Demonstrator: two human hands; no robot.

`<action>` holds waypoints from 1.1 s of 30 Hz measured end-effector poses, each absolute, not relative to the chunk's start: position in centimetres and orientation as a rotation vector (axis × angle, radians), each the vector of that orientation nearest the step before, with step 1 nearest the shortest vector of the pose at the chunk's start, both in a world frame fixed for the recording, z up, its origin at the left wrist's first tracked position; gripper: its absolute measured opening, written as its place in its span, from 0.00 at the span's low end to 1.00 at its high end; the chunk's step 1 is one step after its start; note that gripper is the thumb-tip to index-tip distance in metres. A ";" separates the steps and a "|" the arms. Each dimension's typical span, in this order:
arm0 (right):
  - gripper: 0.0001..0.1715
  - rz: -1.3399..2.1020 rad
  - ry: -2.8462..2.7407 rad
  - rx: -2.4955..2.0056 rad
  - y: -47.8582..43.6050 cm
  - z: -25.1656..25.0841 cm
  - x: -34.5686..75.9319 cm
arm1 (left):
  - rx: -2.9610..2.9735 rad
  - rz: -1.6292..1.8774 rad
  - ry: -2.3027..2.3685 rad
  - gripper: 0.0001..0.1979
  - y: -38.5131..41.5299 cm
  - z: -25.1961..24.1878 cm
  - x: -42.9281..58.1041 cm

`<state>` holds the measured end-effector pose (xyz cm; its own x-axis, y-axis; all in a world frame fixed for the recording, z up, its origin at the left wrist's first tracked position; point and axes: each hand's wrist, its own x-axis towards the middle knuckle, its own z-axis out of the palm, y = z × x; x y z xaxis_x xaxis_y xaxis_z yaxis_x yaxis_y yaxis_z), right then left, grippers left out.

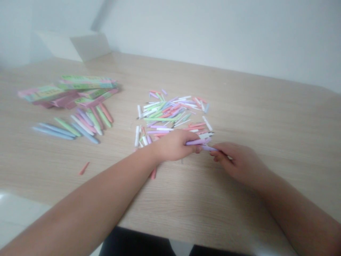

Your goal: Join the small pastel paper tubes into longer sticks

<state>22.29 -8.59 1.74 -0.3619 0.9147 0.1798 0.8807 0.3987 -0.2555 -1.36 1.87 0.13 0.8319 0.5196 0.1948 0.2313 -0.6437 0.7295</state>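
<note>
My left hand (174, 145) is closed around a purple pen barrel (197, 142) at the near edge of a heap of pastel pen parts (170, 112). My right hand (237, 160) pinches a second purple piece (210, 148) whose tip meets the barrel just below it. Both hands hover low over the wooden table (239, 117). A pink piece (153, 173) lies under my left wrist.
A row of assembled pastel pens (80, 125) lies to the left. Behind it sits a pile of green and pink flat boxes (71, 90). A loose pink cap (84, 168) lies near the table's front left. A white box (80, 44) stands at the far left corner.
</note>
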 end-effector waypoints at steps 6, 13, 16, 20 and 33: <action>0.14 0.180 -2.386 -1.541 -8.6 1.6 21.7 | 2.310 0.533 0.510 0.12 1.8 0.1 -1.3; 0.16 0.134 -2.381 -1.591 -8.3 1.6 21.4 | 2.299 0.524 0.566 0.13 1.7 0.4 -1.3; 0.17 0.109 -2.342 -1.607 -8.2 1.6 21.3 | 2.254 0.522 0.587 0.14 1.8 0.5 -1.3; 0.14 0.120 -2.237 -1.627 -8.3 1.4 21.1 | 2.211 0.545 0.594 0.16 1.8 0.7 -1.3; 0.14 0.201 -1.992 -1.537 -8.8 0.5 20.8 | 2.095 0.504 0.594 0.18 1.8 1.4 -1.5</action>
